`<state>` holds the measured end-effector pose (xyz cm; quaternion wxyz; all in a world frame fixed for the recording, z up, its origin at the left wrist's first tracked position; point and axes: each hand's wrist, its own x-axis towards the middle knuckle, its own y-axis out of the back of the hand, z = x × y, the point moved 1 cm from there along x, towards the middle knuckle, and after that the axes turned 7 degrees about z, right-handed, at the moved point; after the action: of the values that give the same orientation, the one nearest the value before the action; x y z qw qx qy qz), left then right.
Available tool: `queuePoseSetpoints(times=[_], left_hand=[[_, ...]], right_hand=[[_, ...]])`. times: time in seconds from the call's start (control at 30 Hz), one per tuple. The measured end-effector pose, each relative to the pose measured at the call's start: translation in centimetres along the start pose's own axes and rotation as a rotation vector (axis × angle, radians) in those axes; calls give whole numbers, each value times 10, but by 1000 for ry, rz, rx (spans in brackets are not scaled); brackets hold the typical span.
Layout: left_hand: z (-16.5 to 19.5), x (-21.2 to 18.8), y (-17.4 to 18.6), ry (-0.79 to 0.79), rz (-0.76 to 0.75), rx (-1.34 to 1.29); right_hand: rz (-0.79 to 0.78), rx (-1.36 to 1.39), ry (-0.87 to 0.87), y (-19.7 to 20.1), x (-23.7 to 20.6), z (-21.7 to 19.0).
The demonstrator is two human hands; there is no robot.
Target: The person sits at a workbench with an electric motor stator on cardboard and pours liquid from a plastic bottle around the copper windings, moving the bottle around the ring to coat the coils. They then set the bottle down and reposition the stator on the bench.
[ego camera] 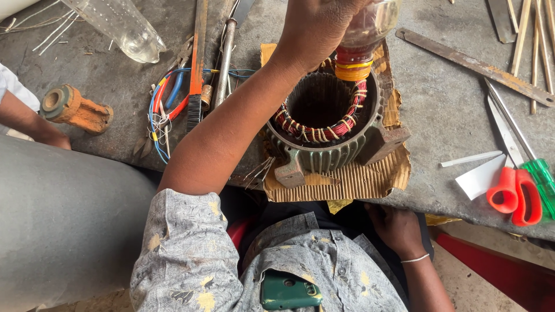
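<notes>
Gripping an upturned bottle [364, 34] over the stator's rim [324, 118], left hand [315, 29]; right hand [396, 228] loosely open below the bench edge [462, 211].

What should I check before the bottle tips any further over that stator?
1. Left hand has a firm grip on the bottle: ok.
2. Bottle neck over the windings, not outside the housing: ok.
3. Cardboard under the housing to catch drips: ok.
4. Right hand steadying the housing: not ok, it rests below the bench edge.
5. Scissors and screwdriver lie apart from the housing: ok.
6. Liquid level in bottle: cannot tell.
</notes>
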<state>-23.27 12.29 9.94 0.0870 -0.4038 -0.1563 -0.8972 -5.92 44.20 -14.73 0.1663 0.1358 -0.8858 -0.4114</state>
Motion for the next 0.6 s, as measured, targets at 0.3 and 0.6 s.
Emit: queuePoseSetpoints(times=[0.3, 0.6], left_hand=[[20, -3, -8, 24, -65, -47], [33, -9, -16, 7, -97, -171]], right_hand=[[51, 19, 64, 2, -3, -1], [46, -38, 63, -1, -10, 1]])
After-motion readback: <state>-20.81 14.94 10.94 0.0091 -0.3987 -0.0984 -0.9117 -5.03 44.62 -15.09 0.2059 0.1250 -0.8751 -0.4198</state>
